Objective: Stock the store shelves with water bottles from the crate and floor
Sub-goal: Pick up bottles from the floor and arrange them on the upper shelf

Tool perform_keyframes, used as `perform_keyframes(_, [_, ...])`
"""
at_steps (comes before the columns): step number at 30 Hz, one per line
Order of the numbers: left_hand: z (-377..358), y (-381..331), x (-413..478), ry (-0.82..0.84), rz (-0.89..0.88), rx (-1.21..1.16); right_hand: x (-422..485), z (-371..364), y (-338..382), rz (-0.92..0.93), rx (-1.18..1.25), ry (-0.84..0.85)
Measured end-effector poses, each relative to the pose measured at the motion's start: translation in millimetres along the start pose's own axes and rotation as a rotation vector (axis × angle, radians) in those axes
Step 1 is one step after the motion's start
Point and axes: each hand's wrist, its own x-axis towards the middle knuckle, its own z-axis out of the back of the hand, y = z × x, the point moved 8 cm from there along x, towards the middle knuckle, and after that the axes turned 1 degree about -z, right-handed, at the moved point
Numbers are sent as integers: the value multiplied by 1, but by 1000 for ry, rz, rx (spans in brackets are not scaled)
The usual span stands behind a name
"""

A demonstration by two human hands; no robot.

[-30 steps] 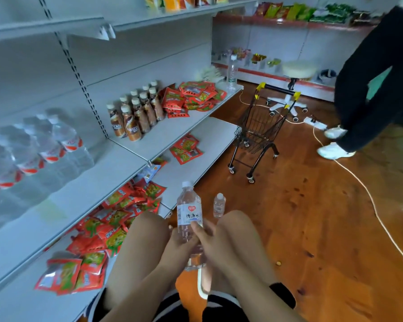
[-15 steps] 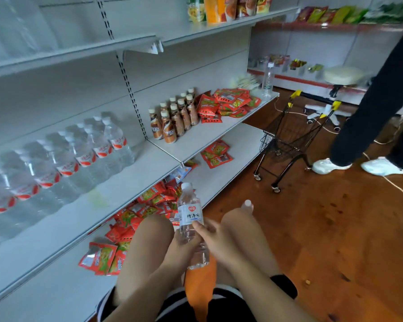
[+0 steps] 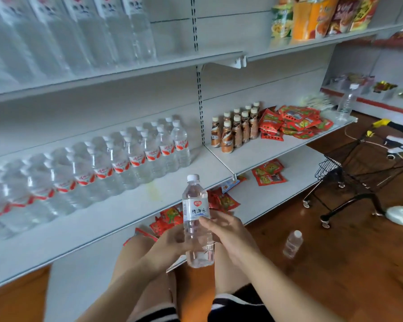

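I hold a clear water bottle [image 3: 197, 219] with a white cap and pale label upright above my knees. My left hand [image 3: 170, 242] grips its lower body from the left. My right hand [image 3: 228, 231] touches its label from the right, fingers wrapped on it. On the middle shelf [image 3: 116, 219] to the left stands a long double row of water bottles [image 3: 116, 159] with red labels. Another small water bottle [image 3: 293, 244] stands on the wooden floor to my right. Larger water bottles [image 3: 79, 31] fill the upper shelf.
Brown coffee bottles [image 3: 237, 129] and red snack packets [image 3: 291, 123] sit on the right shelf section. More red packets [image 3: 221, 201] lie on the bottom shelf. A small black shopping cart [image 3: 363, 173] stands on the floor at right. A lone bottle [image 3: 346, 103] stands at the shelf's far end.
My view has swung up and left toward the shelves. The bottle in both hands has risen a little. The standing person at the right is no longer in view.
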Motion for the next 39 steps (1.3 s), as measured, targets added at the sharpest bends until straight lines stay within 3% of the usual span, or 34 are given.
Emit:
perform_keyframes(15, [109, -243, 9, -268, -510, 241, 33, -54, 269, 630, -437, 197])
perform_keyframes(28, [152, -377, 51, -373, -693, 425, 80, -74, 408, 834, -569, 59])
perform_keyframes(39, [205, -395, 142, -342, -627, 475, 180, -81, 435, 800, -565, 0])
